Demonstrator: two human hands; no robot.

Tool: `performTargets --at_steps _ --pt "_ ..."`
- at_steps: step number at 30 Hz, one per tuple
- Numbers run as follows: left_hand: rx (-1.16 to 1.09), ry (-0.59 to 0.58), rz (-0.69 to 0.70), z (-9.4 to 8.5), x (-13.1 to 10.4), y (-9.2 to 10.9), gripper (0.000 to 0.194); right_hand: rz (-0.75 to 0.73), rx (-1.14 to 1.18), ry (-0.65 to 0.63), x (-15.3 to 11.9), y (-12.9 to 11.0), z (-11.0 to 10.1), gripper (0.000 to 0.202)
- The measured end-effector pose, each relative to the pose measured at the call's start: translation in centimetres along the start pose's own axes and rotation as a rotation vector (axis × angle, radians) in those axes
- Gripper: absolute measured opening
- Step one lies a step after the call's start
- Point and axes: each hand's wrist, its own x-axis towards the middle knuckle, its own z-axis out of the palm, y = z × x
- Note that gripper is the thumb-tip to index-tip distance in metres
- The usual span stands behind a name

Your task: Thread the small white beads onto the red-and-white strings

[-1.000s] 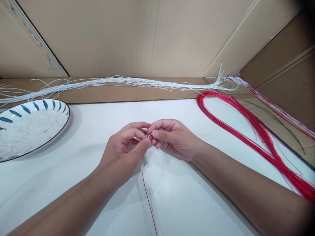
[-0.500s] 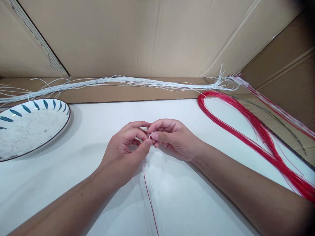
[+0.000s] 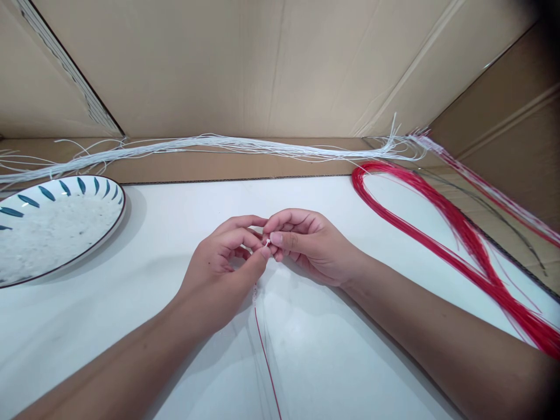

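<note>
Over the white tabletop, my left hand and my right hand meet fingertip to fingertip. Between the thumbs shows a tiny white piece, perhaps a cord end or small knot; its kind is unclear. My left thumb and index finger pinch it from below, and my right thumb and index finger close on its upper end. Below my left hand hangs a thin red cord, with a short whitish, clear-looking section near its top. My fingers hide how the cord joins the white piece.
At left stands an oval plate with blue leaf marks, holding whitish small bits. A bundle of white cords lies along the back cardboard. Looped red cords rest at right, and red-and-white strands lie beyond them.
My right fingers have shifted very slightly up and right. The white piece between the fingertips shows a little more, and the red bit beside it is no longer seen.
</note>
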Motion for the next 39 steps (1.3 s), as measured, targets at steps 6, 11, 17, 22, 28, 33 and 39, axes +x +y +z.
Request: performTargets --at_steps 6,11,17,22,28,33,39 --pt "0.011 0.004 -0.005 0.11 -0.02 0.26 0.022 -0.064 -0.064 0.036 0.12 0.22 0.05 0.011" --pt "0.029 -0.009 0.0 -0.02 0.1 0.01 0.022 -0.126 -0.106 0.052 0.06 0.35 0.04 0.015" --pt "0.058 -0.034 0.032 -0.16 0.17 -0.22 0.019 -0.151 -0.137 0.072 -0.03 0.32 0.05 0.016" --pt "0.059 -0.019 0.028 -0.08 0.18 -0.22 0.02 -0.158 -0.167 0.084 -0.03 0.35 -0.02 0.019" --pt "0.048 -0.021 0.03 -0.13 0.16 -0.25 0.021 -0.123 -0.177 0.07 -0.06 0.34 -0.03 0.023" --pt "0.032 -0.015 0.008 0.0 0.08 -0.1 0.021 -0.077 -0.14 0.012 0.07 0.27 -0.39 0.023" --pt "-0.019 0.038 -0.006 0.28 -0.16 0.4 0.021 -0.04 -0.026 -0.044 0.11 -0.02 -0.58 0.034"
